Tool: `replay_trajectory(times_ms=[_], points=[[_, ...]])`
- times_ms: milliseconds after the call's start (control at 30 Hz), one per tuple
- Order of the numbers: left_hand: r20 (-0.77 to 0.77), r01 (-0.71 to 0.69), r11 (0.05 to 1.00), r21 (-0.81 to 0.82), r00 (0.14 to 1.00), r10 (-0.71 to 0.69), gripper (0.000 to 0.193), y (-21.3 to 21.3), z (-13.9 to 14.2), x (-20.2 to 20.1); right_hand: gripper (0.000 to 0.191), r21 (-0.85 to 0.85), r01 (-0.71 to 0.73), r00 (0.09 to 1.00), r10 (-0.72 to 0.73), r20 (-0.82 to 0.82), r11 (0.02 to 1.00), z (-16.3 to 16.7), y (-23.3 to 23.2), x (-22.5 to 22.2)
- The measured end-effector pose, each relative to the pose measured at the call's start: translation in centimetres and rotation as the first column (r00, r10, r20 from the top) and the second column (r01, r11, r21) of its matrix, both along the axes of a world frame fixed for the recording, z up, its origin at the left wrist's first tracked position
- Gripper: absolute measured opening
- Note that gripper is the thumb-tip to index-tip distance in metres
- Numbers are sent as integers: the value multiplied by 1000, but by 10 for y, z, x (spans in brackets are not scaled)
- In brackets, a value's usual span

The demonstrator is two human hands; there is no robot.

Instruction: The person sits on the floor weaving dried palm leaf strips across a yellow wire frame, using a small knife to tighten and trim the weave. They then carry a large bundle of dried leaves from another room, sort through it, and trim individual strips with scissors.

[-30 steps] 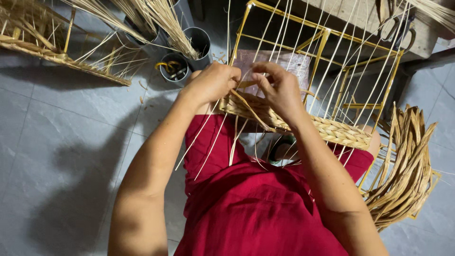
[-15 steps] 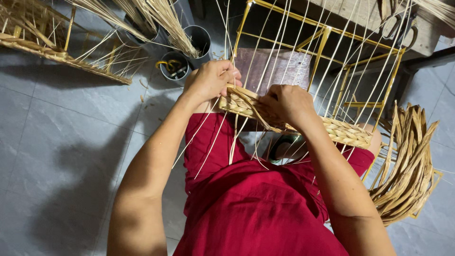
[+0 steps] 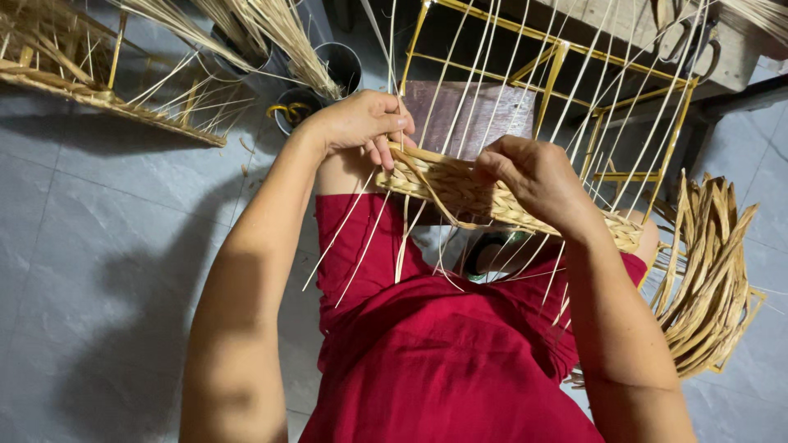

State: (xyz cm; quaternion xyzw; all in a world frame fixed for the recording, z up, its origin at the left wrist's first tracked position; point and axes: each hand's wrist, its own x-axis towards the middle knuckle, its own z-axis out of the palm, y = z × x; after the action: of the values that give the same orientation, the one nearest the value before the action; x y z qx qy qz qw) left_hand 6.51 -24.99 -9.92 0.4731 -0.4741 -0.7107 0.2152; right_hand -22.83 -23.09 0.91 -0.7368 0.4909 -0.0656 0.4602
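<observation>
Nearest to the camera I saw the red clothes (image 3: 443, 361) covering the person's lap, with both bare forearms reaching forward over them. Just beyond, a woven band (image 3: 492, 197) of straw-coloured strips ran along the bottom edge of a yellow wire frame (image 3: 558, 61) that rested against the knees. The left hand (image 3: 361, 123) sat at the band's left end, fingers curled down and clenched on the weave and a thin upright strand there. The right hand (image 3: 533, 176) lay on the middle of the band, thumb and fingers pinched on a flat strip; a loose loop of that strip hung below the band. Thin pale strands (image 3: 484, 74) ran up from the band along the frame. To the right, on the grey tiled floor (image 3: 90, 262), lay a bundle of flat dried strips (image 3: 710, 279). Farther off at the left I saw round dark pots (image 3: 341, 66) holding straw, and another half-woven frame (image 3: 82, 74) at the top left corner.
</observation>
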Motion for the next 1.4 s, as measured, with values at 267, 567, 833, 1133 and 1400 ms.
replay_trajectory(times_ms=[267, 567, 833, 1133, 1400], points=[[-14, 63, 997, 44, 998, -63, 28, -2, 5, -3, 24, 84, -140, 977, 152, -151, 987, -27, 17, -4], [349, 111, 973, -201, 937, -34, 16, 7, 17, -35, 9, -663, -37, 997, -21, -79, 747, -27, -33, -16], [307, -31, 873, -486, 930, 203, 11, 28, 9, -48, 15, -538, -160, 983, 181, -13, 828, -82, -29, 14], [49, 5, 986, -166, 999, 4, 15, 11, 7, -24, 15, 257, 253, 566, -359, 743, 933, -118, -42, 27], [243, 110, 994, -16, 964, -103, 20, -13, 30, -30, 16, 789, 154, 343, -781, 522, 595, -101, -25, 17]])
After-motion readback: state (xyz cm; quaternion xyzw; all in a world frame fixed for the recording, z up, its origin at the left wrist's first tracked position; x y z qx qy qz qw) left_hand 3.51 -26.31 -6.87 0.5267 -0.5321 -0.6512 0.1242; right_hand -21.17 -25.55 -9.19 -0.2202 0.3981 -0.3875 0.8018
